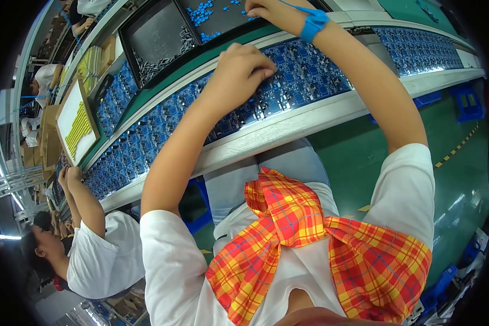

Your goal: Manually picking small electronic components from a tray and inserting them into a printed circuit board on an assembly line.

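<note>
My left hand [238,73] is over a row of blue circuit boards [163,120], fingers curled and thumb bent in close to the board surface. Whatever its fingertips hold, if anything, is hidden beneath the hand. Reaching farther, my right hand [274,12] is at the black parts tray [231,37], beside small blue components [202,13]. Its fingers are bent together, and I cannot see what is between them. A blue wrist strap [314,25] circles my right wrist.
Another tray section holds small metallic parts [165,66]. A pale rail [288,127] edges the line on my side. At left, a co-worker [100,250] reaches to the same line near a box of yellow parts [80,127]. More boards [418,51] lie at right.
</note>
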{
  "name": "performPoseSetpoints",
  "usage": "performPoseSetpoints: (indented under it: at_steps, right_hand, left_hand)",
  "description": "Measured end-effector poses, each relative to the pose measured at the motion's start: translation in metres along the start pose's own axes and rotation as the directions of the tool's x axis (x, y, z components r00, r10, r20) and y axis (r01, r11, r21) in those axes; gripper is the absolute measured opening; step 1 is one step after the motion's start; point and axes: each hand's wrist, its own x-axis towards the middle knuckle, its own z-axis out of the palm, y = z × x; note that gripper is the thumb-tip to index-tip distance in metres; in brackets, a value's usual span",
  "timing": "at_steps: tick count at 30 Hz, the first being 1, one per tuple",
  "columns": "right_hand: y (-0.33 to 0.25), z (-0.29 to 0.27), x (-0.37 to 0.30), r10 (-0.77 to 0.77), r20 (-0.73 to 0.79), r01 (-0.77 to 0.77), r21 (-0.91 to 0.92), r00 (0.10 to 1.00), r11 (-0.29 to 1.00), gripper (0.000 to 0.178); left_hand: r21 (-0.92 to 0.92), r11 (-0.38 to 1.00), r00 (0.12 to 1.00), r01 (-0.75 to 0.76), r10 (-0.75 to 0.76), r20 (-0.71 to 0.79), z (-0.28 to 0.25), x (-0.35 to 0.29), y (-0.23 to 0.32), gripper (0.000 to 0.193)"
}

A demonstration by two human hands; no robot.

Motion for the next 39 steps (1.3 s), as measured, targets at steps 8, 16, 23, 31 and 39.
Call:
performPoseSetpoints:
  at_steps: [8,16,23,31,39]
  right_hand:
    - [-0.043,-0.037,-0.054,-0.014,-0.106,0.047,0.315,0.994,0.948,0.014]
    - [-0.049,-0.04,-0.072,0.162,0.132,-0.191,0.252,0.978,0.949,0.013]
    - [-0.05,-0.038,-0.074,0.17,0.127,-0.197,0.245,0.977,0.949,0.013]
    - [-0.055,-0.044,-0.073,0.176,0.189,-0.218,0.229,0.966,0.949,0.012]
    - [-0.047,-0.031,-0.077,0.123,0.122,-0.145,0.188,0.985,0.971,0.017]
  left_hand:
    - [-0.017,1.0,0.978,0.018,-0.014,0.207,-0.013,-0.046,0.032,0.009]
    - [0.027,0.999,0.994,-0.019,0.016,0.113,-0.001,-0.053,0.033,0.008]
    - [0.066,0.997,0.993,-0.049,0.042,0.106,-0.003,-0.054,0.035,0.008]
    - [0.219,0.954,0.976,-0.207,0.186,0.111,-0.005,-0.054,0.034,0.015]
    - [0.25,0.939,0.967,-0.237,0.203,0.153,-0.006,-0.053,0.037,0.018]
